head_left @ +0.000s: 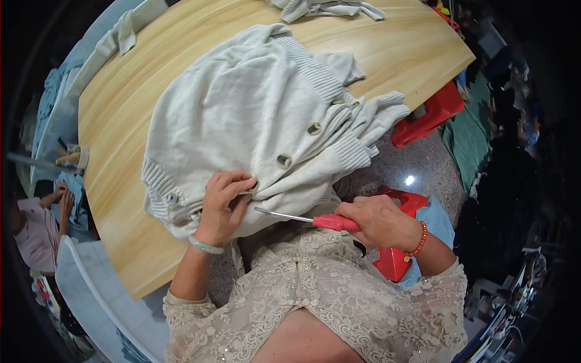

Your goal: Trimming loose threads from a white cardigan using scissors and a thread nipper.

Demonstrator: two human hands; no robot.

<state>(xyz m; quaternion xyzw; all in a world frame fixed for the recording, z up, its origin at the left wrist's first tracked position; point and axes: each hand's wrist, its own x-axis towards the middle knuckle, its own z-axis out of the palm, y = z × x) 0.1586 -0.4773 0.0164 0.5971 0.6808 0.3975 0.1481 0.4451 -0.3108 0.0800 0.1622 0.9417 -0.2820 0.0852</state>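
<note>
A cream knit cardigan point(221, 103) with ribbed bands and large dark-centred buttons lies spread on the wooden table, its near part hanging toward my lap. My left hand point(224, 202) pinches the cardigan's front edge around a button point(251, 187), which the fingers partly cover. Two more buttons, a middle one point(284, 160) and a farther one point(313, 128), sit along the same band. In my right hand point(381, 221) is a red-handled tool point(333, 222) with a thin, pointed metal shaft. Its tip points left, close below the left fingertips; whether it touches the knit I cannot tell.
The wooden table point(115, 157) has a rounded edge. Another knit garment point(327, 7) lies at its far side. Red plastic stools point(433, 115) stand at the right, one with blue cloth point(437, 218). White bins point(103, 296) line the left, where another person's hands point(63, 196) handle blue fabric.
</note>
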